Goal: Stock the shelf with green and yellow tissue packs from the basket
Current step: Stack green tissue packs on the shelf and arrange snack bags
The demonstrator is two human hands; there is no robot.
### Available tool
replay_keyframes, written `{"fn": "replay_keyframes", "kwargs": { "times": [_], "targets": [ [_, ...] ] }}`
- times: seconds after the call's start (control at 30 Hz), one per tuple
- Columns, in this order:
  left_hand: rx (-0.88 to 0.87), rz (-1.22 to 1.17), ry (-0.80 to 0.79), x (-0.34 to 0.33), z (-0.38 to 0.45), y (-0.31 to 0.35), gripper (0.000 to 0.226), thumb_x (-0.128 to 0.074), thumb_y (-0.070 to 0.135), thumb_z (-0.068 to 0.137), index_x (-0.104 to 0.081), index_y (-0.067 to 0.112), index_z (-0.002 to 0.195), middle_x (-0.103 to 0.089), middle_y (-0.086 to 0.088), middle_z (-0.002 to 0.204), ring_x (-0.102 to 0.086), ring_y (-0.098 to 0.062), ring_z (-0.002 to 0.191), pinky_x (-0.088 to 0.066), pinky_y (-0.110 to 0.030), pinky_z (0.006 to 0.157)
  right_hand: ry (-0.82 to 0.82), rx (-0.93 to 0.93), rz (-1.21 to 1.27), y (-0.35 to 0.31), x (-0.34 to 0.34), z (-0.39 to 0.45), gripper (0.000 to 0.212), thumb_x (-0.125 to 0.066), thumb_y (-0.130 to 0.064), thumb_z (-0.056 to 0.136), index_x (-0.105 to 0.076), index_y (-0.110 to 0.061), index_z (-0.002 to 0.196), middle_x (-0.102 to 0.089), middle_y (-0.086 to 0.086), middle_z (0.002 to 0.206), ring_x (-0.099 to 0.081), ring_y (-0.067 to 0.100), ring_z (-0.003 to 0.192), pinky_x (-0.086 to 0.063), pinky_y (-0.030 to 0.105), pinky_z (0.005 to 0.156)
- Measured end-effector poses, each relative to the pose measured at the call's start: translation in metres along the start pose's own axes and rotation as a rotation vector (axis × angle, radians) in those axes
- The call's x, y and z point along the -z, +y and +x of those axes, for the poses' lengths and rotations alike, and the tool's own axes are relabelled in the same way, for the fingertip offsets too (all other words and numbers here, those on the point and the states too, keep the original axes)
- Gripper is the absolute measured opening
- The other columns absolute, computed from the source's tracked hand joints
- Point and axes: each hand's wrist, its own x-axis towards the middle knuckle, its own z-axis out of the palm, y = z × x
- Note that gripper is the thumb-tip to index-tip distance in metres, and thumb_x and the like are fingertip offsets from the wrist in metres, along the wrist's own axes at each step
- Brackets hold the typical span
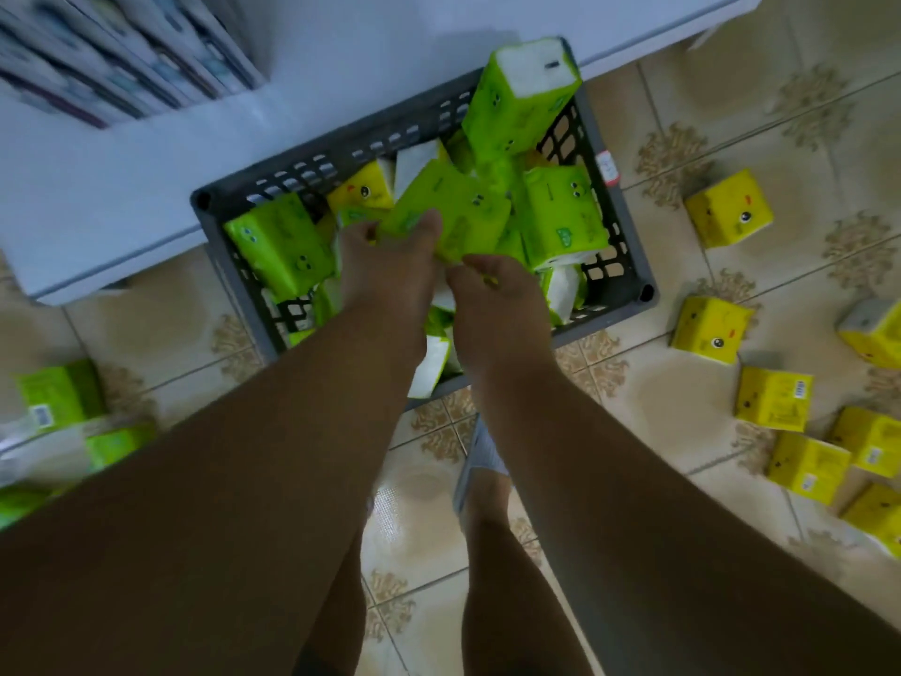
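Note:
A grey slatted basket [629, 265] stands on the tiled floor against the white shelf base [122, 187]. Inside lie several green tissue packs and a yellow one [363, 190]. Both my hands reach into the basket's middle. My left hand [385, 265] grips the near edge of a green pack [453, 207] lying on top of the pile. My right hand [492, 285] curls at the same pack's lower corner, apparently pinching it. Another green pack [521, 95] leans upright against the far corner of the basket.
Several yellow packs [729, 207] lie scattered on the floor to the right. Green packs [58, 397] sit on the floor at the left. Boxed goods [122, 56] fill the shelf at top left. My sandalled foot [480, 465] stands just before the basket.

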Motion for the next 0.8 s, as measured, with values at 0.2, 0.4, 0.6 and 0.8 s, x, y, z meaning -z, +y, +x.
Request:
{"fn": "replay_keyframes", "kwargs": {
  "times": [0.2, 0.4, 0.6, 0.8],
  "targets": [
    [0.082, -0.229, 0.034, 0.067, -0.100, 0.069, 0.049, -0.064, 0.025, 0.076, -0.051, 0.026, 0.123, -0.066, -0.014, 0.107, -0.069, -0.036, 0.083, -0.056, -0.060, 0.070, 0.084, 0.191, -0.037, -0.072, 0.030, -0.101, 0.038, -0.062, -0.038, 0.088, -0.054, -0.021, 0.121, -0.057, 0.000, 0.119, -0.058, 0.009, 0.102, -0.052, 0.032, 0.088],
    [-0.048, -0.390, -0.192, 0.156, -0.220, 0.136, 0.018, -0.052, 0.014, 0.089, -0.062, 0.020, 0.103, -0.070, -0.016, 0.102, -0.072, -0.036, 0.076, -0.059, -0.059, 0.065, -0.175, 0.280, 0.058, -0.170, 0.064, -0.194, 0.043, -0.060, -0.043, 0.091, -0.058, -0.024, 0.130, -0.065, -0.001, 0.120, -0.063, 0.020, 0.109, -0.053, 0.050, 0.089],
    [-0.220, -0.479, -0.147, 0.244, -0.318, 0.178, 0.012, -0.055, 0.016, 0.092, -0.062, 0.021, 0.101, -0.069, -0.015, 0.098, -0.070, -0.038, 0.082, -0.057, -0.062, 0.067, -0.329, 0.441, -0.013, -0.235, 0.051, -0.303, 0.041, -0.056, -0.050, 0.083, -0.061, -0.037, 0.121, -0.070, -0.011, 0.102, -0.069, 0.015, 0.091, -0.059, 0.049, 0.075],
    [-0.384, -0.515, -0.216, 0.324, -0.366, 0.202, 0.013, -0.058, 0.016, 0.085, -0.062, 0.025, 0.094, -0.072, -0.009, 0.093, -0.072, -0.031, 0.079, -0.060, -0.047, 0.065, -0.275, 0.631, 0.004, -0.267, 0.029, -0.393, 0.031, -0.056, -0.035, 0.098, -0.059, -0.032, 0.128, -0.068, -0.012, 0.104, -0.067, 0.004, 0.086, -0.058, 0.030, 0.067]
  ]
}}
